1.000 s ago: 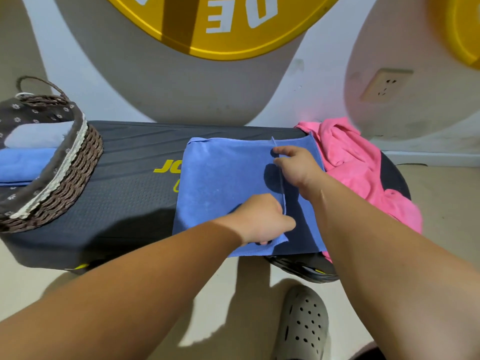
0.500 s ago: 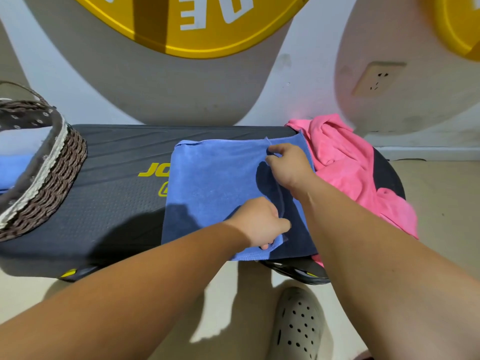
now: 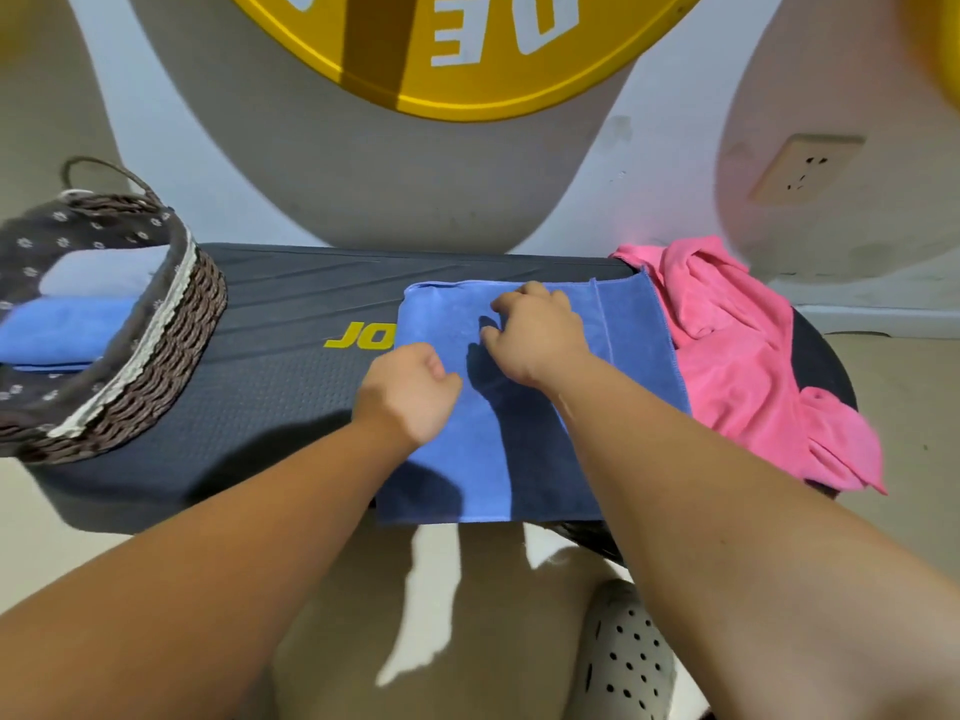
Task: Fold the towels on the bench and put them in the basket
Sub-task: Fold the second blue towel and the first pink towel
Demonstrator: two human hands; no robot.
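Both your hands have moved leftward across the flat blue microfibre towel (image 3: 634,345). A moment ago they pinched a raised edge near its right side; now that ridge is gone and the cloth lies flat. I judge this fold laid, with another fold or the lift next.

Your left hand (image 3: 410,392) sits knuckles-up, fingers curled, at the towel's left edge. Your right hand (image 3: 540,335) rests bent fingertips on its far half. Whether either pinches cloth, I cannot tell.

The towel spans the dark padded surface (image 3: 270,397) from far edge to near edge and overhangs the near one. A stitched line runs beside its right edge. It touches the crumpled pink towel (image 3: 737,366) at the right end. The brown wicker basket (image 3: 156,345), holding folded towels, stands at the left end.
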